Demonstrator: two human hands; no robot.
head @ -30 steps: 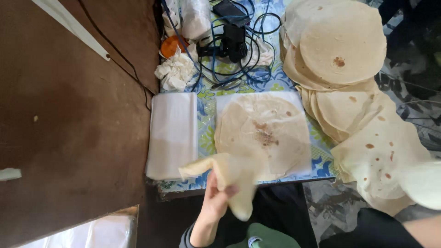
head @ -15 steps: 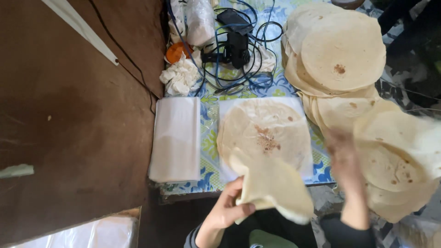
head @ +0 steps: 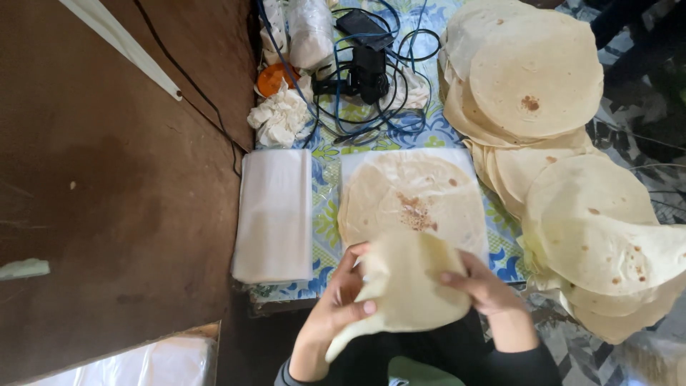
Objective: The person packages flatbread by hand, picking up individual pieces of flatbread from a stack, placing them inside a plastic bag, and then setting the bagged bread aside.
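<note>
Both my hands hold one pale flatbread (head: 404, 286) low in the head view, over the table's near edge. My left hand (head: 336, 304) grips its left side and my right hand (head: 482, 286) presses its right side. Just beyond it, a stack of flatbreads (head: 411, 196) lies on a white sheet (head: 468, 161) on the patterned tablecloth.
A pile of white sheets (head: 275, 214) lies left of the stack. Large heaps of flatbreads sit at the upper right (head: 532, 71) and the right (head: 600, 236). Behind are tangled blue cables with a black device (head: 368, 68), crumpled paper (head: 279, 118) and an orange lid (head: 271, 77).
My right hand has come in from the right-hand pile and joined the left on the flatbread, which now sits bunched between both hands.
</note>
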